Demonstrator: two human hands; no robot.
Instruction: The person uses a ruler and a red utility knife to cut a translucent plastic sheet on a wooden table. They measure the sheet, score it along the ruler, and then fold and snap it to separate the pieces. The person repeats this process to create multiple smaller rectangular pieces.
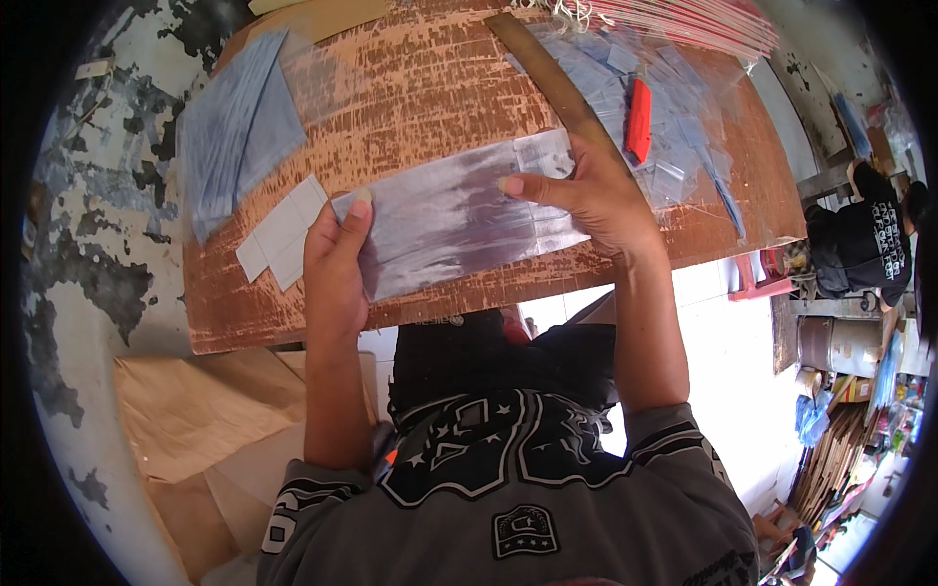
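Note:
Between my two hands stretches a stack of clear plastic sheets (440,230), greyish and shiny, above the near edge of the worn wooden table (410,107). My left hand (337,254) is closed on its left end, thumb on top. At the right end my right hand (596,195) grips it, the thumb pressed on top and the fingers hidden behind. White paper cards (283,234) lie on the table just left of my left hand. Beyond my right hand rests a red box cutter (638,122) on a scatter of clear plastic pieces (674,88).
A pile of bluish plastic sheets (239,137) lies at the table's left. A long brown strip (552,78) runs beside the scraps. Red-and-white rods (684,24) lie at the far right. Brown paper (205,410) is at lower left. Another person (865,239) is at the right.

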